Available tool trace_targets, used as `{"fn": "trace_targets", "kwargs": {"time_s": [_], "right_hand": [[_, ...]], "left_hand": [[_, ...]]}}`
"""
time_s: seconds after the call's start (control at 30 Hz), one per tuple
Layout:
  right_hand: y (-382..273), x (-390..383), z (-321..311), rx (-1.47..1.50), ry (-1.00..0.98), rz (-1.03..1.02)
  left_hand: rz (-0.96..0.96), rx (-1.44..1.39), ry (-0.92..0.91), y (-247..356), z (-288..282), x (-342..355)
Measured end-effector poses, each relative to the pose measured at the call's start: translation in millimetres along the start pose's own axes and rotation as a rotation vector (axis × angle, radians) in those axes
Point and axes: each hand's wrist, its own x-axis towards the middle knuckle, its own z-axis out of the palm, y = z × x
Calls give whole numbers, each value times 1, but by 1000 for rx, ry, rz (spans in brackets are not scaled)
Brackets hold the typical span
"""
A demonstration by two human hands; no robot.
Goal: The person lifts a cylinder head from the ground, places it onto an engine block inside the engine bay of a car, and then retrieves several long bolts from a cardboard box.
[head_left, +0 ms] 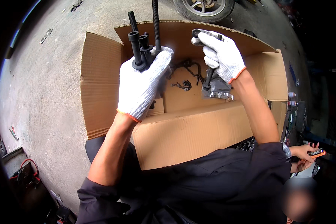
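My left hand [143, 80], in a white knitted glove with an orange cuff, is closed around several long black bolts [137, 50]. Their flanged socket heads and threaded shanks stick up past the fingers. On the right, my other gloved hand, the right one [222, 54], is held over the cardboard box [194, 130] with its fingers curled on black bolts [210, 74]. One shank points down from that hand, and a round dark end shows at the fingertips. Below it inside the box lies a grey metal part [218, 87], partly covered by the bolt.
A dark chain [194, 71] and a small cluster of dark parts [184, 86] lie on the box floor. Beyond the box rests a wheel with a tyre [204, 9]. At lower right, another person's hands [304, 155] hold an orange-edged phone [317, 153]. Red cable [34, 166] sits lower left.
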Motion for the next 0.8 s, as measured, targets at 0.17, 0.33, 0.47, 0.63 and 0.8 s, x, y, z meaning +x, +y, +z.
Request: {"fn": "trace_targets", "kwargs": {"time_s": [0.17,0.33,0.47,0.63,0.8], "right_hand": [[-35,-21,-9,63,121,-233],[-45,-33,-1,76,149,-279],[-41,-34,10,83,134,-254],[-39,-33,15,-39,165,-297],[-33,-31,6,-535,124,-743]], "left_hand": [[-3,67,-206,4,15,5],[102,170,-309,-7,24,7],[78,212,-339,-5,21,9],[104,180,-324,-12,19,9],[90,202,-308,-17,21,11]]}}
